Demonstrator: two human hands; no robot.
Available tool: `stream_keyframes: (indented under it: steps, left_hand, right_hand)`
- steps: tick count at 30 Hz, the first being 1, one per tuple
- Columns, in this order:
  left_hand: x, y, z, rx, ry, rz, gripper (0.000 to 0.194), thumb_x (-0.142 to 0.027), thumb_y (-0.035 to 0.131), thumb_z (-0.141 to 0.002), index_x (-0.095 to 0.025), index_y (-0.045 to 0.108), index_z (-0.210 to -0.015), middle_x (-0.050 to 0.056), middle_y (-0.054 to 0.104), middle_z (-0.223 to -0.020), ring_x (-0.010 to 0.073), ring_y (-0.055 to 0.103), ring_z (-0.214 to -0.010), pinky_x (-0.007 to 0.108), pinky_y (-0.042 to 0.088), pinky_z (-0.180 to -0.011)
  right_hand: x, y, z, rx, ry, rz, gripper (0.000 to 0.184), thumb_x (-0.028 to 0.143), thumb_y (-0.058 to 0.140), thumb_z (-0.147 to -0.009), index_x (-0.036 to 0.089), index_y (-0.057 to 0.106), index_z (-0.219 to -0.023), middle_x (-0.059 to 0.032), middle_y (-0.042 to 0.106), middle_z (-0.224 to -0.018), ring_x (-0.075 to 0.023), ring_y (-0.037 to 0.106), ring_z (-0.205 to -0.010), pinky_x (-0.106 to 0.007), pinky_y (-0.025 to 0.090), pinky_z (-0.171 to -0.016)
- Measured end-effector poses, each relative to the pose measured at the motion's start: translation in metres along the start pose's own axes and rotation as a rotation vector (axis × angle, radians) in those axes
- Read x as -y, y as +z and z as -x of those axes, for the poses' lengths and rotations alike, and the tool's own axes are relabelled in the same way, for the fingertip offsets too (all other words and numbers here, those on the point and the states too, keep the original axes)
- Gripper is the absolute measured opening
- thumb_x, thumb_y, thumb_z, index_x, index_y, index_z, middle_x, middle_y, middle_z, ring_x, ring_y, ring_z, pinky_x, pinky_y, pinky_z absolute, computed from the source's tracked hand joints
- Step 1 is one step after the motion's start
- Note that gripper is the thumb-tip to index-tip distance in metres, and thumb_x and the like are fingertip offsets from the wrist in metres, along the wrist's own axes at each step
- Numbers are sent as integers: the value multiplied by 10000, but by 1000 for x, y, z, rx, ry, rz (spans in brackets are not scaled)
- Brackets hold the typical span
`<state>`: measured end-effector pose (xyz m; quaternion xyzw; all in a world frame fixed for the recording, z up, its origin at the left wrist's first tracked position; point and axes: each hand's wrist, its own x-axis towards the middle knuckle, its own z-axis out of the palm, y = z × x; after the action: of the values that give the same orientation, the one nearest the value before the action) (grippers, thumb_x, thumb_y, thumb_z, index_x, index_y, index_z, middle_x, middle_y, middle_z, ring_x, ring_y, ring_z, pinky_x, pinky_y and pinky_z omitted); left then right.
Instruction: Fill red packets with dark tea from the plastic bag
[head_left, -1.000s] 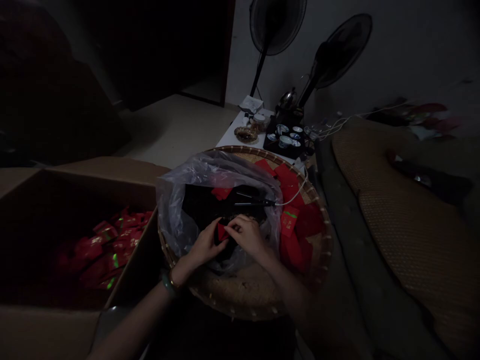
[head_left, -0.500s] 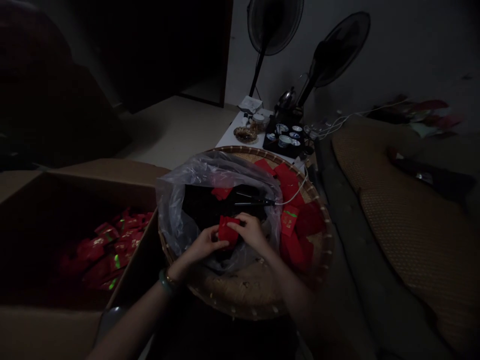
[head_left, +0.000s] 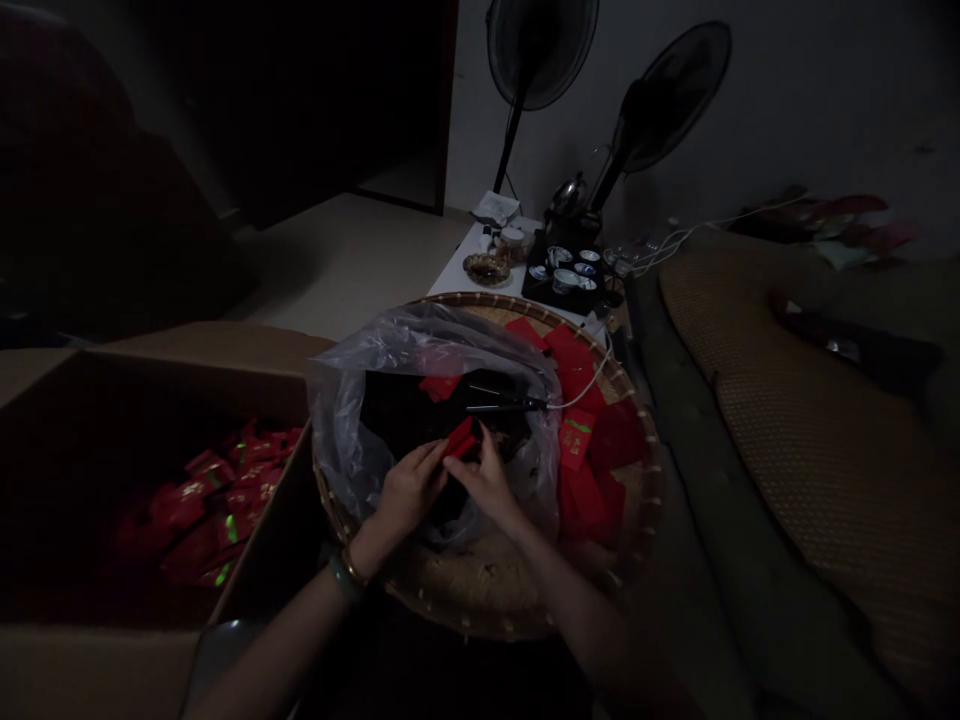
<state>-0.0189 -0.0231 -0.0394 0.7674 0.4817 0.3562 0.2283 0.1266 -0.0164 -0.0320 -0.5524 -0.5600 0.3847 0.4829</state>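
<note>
Both my hands are over the middle of a round woven bamboo tray [head_left: 480, 590]. My left hand [head_left: 409, 490] and my right hand [head_left: 486, 482] pinch a small red packet [head_left: 461, 438] between their fingertips, and it shows nearly edge-on. Under them, a clear plastic bag [head_left: 345, 430] lies open around a dark mass. Another red packet [head_left: 439, 387] rests on that mass. A black tong-shaped tool [head_left: 502, 405] with a white cord lies just beyond my fingers. Loose red packets [head_left: 581, 470] lie on the tray to the right.
On the left stands an open cardboard box [head_left: 150, 400] holding several red packets. Beyond the tray are a low white table [head_left: 457, 275] with a tea set and two standing fans [head_left: 540, 50]. A woven mat [head_left: 810, 450] lies on the right.
The red packet has tilted from lying flat between my hands to nearly edge-on and sits a little higher. My fingers have shifted to its lower end.
</note>
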Motion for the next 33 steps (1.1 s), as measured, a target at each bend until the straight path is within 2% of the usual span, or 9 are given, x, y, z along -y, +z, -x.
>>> stream_keyframes:
  steps: [3, 5, 7, 10, 12, 16, 23, 26, 33]
  left_hand:
    - [-8, -4, -1, 5, 87, -87, 451, -278, 588, -764, -185, 527, -1201, 122, 532, -1198, 250, 490, -1074, 414, 410, -912]
    - [-9, -7, -4, -43, 53, -2, 544, -331, 633, -727, -178, 489, -1228, 131, 457, -1285, 268, 417, -1171, 453, 338, -987]
    - [-5, -8, -8, -51, -96, 210, 598, -365, 636, -725, -159, 444, -1253, 136, 470, -1277, 252, 437, -1172, 441, 339, -994]
    - [4, -4, -12, 158, -398, 615, 569, -410, 665, -686, -108, 519, -1146, 115, 639, -1021, 217, 607, -911, 367, 474, -827]
    - [8, -1, -14, 259, -533, 784, 519, -423, 716, -617, -87, 595, -994, 81, 678, -828, 183, 633, -711, 312, 504, -696]
    - [6, -1, -14, 225, -658, 913, 494, -391, 783, -516, -94, 618, -874, 31, 670, -693, 129, 600, -560, 252, 491, -589]
    - [-4, -7, -16, 309, -627, 804, 460, -328, 786, -502, -99, 626, -868, 13, 655, -690, 94, 551, -511, 207, 455, -509]
    - [-5, -9, -17, 400, -580, 753, 400, -317, 759, -549, -100, 630, -859, 13, 648, -685, 84, 530, -488, 196, 435, -482]
    - [-2, -10, -14, 549, -528, 853, 405, -268, 756, -570, -95, 596, -900, 13, 627, -696, 78, 525, -530, 181, 432, -495]
  right_hand:
    - [-1, 3, -3, -41, 66, -51, 348, 403, 555, -732, 137, 573, -955, -92, 626, -904, -184, 585, -818, -315, 477, -767]
    - [-3, -2, -10, -9, 121, -105, 282, 404, 527, -747, 146, 591, -841, -70, 643, -796, -177, 590, -739, -318, 480, -735]
    - [-4, -9, -18, 73, 153, -166, 285, 398, 569, -710, 146, 600, -839, -66, 656, -805, -175, 596, -729, -318, 482, -726]
    - [-4, -19, -24, 158, 169, -221, 331, 382, 639, -648, 138, 614, -871, -65, 665, -860, -176, 603, -766, -323, 476, -760]
    - [-2, -21, -25, 130, 155, -232, 341, 399, 630, -667, 139, 620, -889, -56, 663, -871, -164, 598, -760, -301, 480, -736]
    - [1, -22, -23, 17, 189, -219, 382, 473, 551, -726, 143, 601, -912, -39, 634, -800, -110, 532, -572, -203, 422, -454]
    - [-1, -27, -25, -35, 175, -94, 344, 486, 597, -687, 143, 575, -673, 17, 506, -546, -65, 387, -428, -178, 278, -369]
    - [-1, -29, -25, -52, 182, -56, 349, 488, 594, -690, 148, 564, -618, 35, 450, -469, -69, 381, -410, -187, 285, -393]
    - [-1, -24, -22, -24, 204, -119, 331, 477, 612, -668, 150, 566, -651, 16, 518, -534, -89, 447, -440, -204, 348, -429]
